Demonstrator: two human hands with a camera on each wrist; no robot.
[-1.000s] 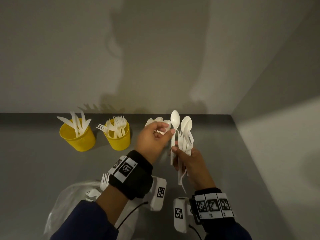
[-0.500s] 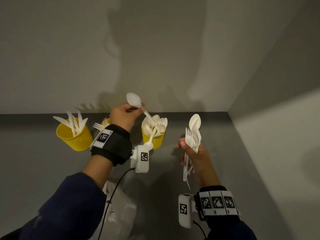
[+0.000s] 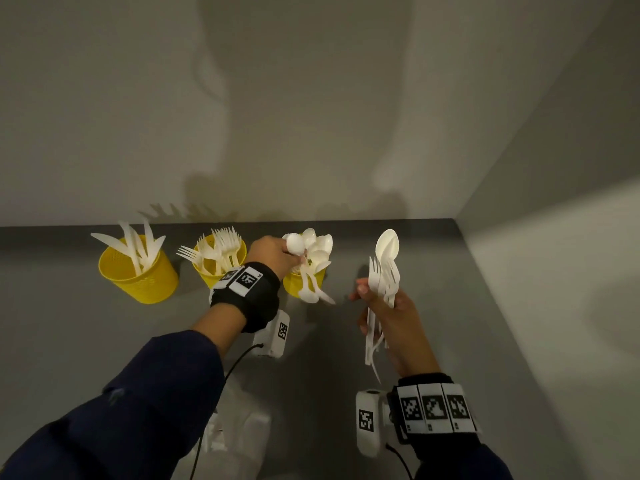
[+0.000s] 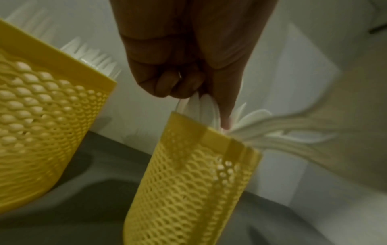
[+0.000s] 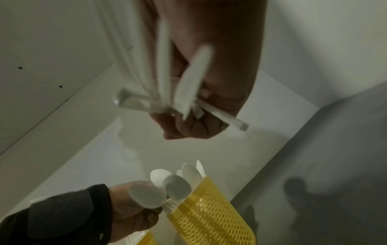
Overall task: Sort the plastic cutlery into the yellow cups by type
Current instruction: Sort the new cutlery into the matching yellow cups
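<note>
at the back of the grey table (image 3: 433, 341) stood three yellow cups in a row, all with little holes in their sides. the left cup (image 3: 138, 275) held white knives, the middle cup (image 3: 207, 271) held white forks, and the right cup (image 3: 301, 284) was full of white spoons, with two spoons hanging out over its front rim. the left hand (image 3: 273, 254) was at the top of the spoon cup, its fingers (image 4: 167, 86) curled in tight, pinching a white spoon (image 3: 295, 244) whose bowl stuck up by the knuckles. the right hand (image 3: 394, 317) was up in the air to the right of the cups, well apart from them. its fingers (image 5: 188, 127) were curled round a bunch of cutlery (image 3: 384, 271), spoons and forks standing up together with the handles poking out below the hand. a clear plastic bag (image 3: 239, 441) lay on the table near the person, under the left arm.
</note>
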